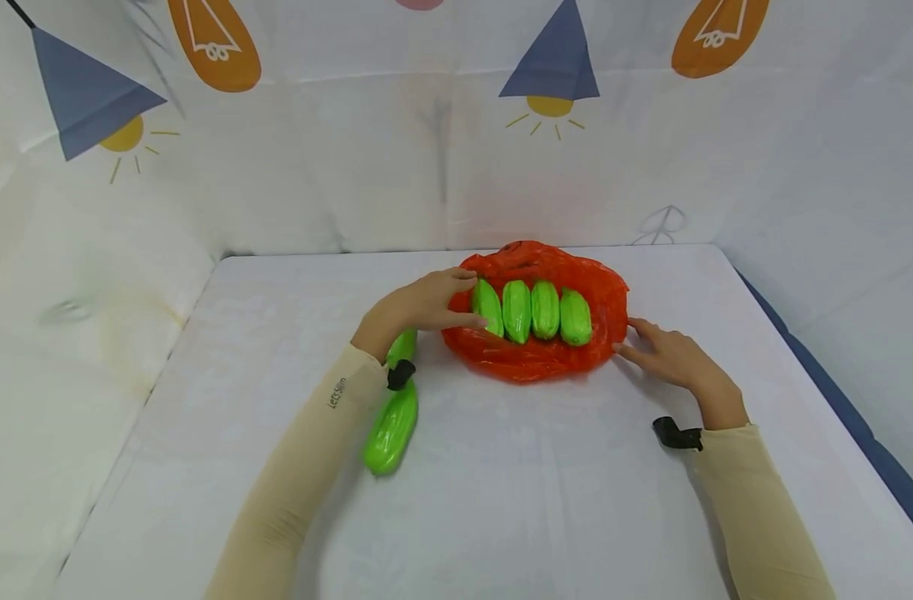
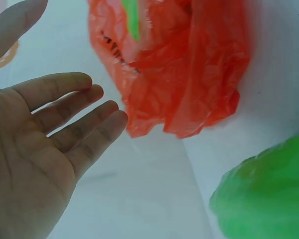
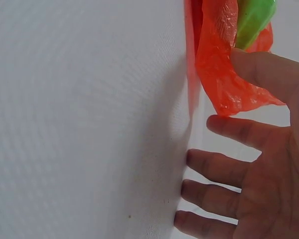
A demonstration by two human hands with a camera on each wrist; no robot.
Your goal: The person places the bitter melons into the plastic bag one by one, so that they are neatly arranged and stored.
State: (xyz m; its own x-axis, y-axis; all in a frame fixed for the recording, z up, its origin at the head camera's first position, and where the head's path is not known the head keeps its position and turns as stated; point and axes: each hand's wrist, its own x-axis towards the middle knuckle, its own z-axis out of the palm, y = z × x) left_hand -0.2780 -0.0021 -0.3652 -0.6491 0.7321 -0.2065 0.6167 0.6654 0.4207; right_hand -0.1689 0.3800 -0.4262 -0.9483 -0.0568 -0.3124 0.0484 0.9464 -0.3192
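Observation:
A red plastic bag (image 1: 524, 367) lies spread near the far side of the table, with several shiny green, elongated vegetable-shaped pieces (image 1: 545, 310) lined up on it. My left hand (image 1: 426, 302) reaches over the bag's left edge, fingers straight, thumb beside the leftmost piece; its palm holds nothing in the left wrist view. At the bag's right edge is my right hand (image 1: 674, 358), its fingers extended. The right wrist view puts its thumb (image 3: 261, 69) against the red plastic, its other fingers spread below. Two more green pieces (image 1: 391, 429) lie under and beside my left forearm, one partly hidden.
The white-covered table (image 1: 501, 517) stands against a white cloth wall (image 1: 366, 167) printed with lamps and bulbs. Black wrist cameras (image 1: 677, 433) sit on both sleeves. A dark blue strip (image 1: 824, 375) runs along the table's right side.

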